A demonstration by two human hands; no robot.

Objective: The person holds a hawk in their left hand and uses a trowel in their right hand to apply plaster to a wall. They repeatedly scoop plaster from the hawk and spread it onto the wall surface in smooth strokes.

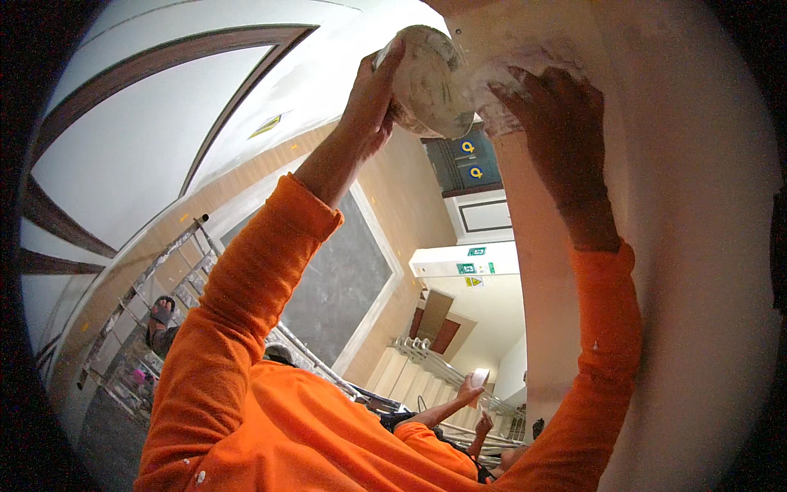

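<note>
High in the head view, my left hand (370,107) grips a round, plaster-smeared container or disc (428,79) by its left edge. To its right, my right hand (557,123) is raised against the pale surface (656,164), fingers curled onto something whitish and smeared (512,111) that I cannot make out. The round object is just left of that whitish patch; whether they touch is unclear. Both my forearms are in orange sleeves.
A metal scaffold frame (131,312) stands at left, with another person's foot (161,312). A railed staircase (389,369) descends below. A co-worker's hand (469,389) holds a small white object (480,376) near the railing. A dark grey floor panel (328,279) lies centre-left.
</note>
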